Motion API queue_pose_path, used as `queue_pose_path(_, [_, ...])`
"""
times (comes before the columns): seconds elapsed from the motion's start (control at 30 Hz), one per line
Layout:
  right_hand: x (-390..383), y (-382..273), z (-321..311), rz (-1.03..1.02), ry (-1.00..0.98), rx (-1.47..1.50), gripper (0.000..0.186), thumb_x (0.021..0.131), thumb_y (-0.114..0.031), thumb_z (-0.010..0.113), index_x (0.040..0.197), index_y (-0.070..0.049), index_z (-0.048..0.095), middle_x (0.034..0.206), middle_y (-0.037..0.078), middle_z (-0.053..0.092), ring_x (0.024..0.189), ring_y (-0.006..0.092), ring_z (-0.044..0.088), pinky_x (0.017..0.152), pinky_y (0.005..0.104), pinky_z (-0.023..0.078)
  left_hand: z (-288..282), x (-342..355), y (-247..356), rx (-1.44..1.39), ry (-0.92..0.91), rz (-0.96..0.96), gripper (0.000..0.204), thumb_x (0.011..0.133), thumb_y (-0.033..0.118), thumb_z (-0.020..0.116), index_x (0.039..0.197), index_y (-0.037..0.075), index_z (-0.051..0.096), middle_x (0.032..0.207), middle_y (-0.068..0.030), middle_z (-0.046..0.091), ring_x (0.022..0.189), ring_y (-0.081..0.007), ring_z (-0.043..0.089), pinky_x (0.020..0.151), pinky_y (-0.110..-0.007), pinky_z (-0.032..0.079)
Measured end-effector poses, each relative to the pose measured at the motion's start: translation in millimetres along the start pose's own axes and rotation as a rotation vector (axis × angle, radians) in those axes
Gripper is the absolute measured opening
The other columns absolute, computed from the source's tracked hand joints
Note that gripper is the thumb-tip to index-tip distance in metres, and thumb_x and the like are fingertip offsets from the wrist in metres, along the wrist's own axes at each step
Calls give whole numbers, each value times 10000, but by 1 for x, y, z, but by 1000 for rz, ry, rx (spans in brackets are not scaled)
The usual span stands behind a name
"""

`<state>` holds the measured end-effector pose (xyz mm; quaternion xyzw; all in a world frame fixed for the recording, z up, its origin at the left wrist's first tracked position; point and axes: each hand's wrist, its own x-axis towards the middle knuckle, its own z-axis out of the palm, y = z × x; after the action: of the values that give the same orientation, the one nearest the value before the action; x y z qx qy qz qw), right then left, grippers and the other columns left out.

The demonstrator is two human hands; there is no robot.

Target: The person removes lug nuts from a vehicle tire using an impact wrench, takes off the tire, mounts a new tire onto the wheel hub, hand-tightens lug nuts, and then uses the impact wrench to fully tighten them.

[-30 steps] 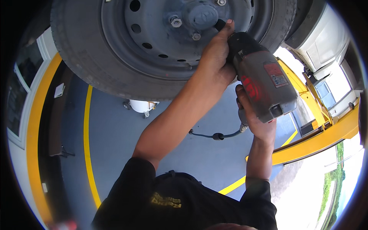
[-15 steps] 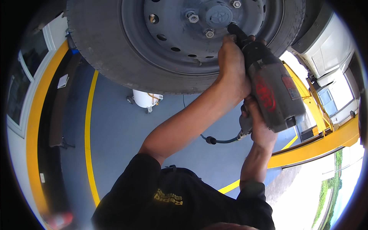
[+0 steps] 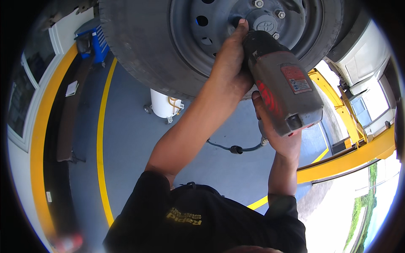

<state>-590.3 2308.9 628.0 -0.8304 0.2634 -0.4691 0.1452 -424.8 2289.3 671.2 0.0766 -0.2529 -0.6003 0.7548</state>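
Note:
Both hands are on a grey and red air impact wrench [image 3: 284, 88], its black nose pointing up at the wheel. My left hand [image 3: 232, 52] is closed around the front of the wrench, thumb up beside the socket. My right hand [image 3: 282, 137] grips the handle beneath the body; part of its fingers is hidden. The grey steel wheel rim [image 3: 192, 40] carries a round centre cap [image 3: 265, 26] with several lug nuts around it, one a silver lug nut [image 3: 280, 14]. The socket end meets the rim left of the cap, where my hand hides the contact.
A black tyre [image 3: 135, 55] surrounds the rim. An air hose [image 3: 251, 148] hangs from the wrench handle. Below the tyre stands a white wheeled tank [image 3: 161, 105]. A blue tool cabinet [image 3: 100, 44] and brown bench [image 3: 69, 122] line the left wall; a yellow lift arm [image 3: 350, 162] lies right.
The wrench and both hands have moved left; the socket has gone from the cap's lower right to its left side. The wheel sits farther right in view, and the blue cabinet now shows.

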Motion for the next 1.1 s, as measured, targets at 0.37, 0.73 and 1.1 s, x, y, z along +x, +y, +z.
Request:
queue_pose_path(0.37, [-2, 4, 4, -60, 12, 69, 291, 808, -6, 758, 1092, -47, 708, 1044, 82, 735, 920, 217, 706, 780, 328, 553, 5, -53, -28, 407, -155, 796, 805, 916, 641, 604, 1409, 29, 428, 1436, -183, 468, 1369, -327, 431, 1164, -491, 344])
queue_pose_path(0.73, [5, 5, 17, -54, 71, 579, 472, 740, -31, 756, 1195, -22, 631, 1068, 84, 692, 1010, 191, 657, 878, 340, 539, -5, -58, 1, 1607, -646, 1171, 928, 684, 274, 871, 1431, 9, 388, 1509, -218, 369, 1441, -411, 313, 1197, -547, 262])
queue_pose_path(1.1, [8, 5, 15, -192, 91, 93, 184, 883, -90, 747, 1049, -37, 690, 809, 22, 648, 698, 113, 592, 610, 288, 477, -3, 6, 5, -161, -66, -69, 603, 1084, 449, 279, 1279, -68, 520, 1117, -192, 649, 1071, -311, 634, 1019, -476, 477])
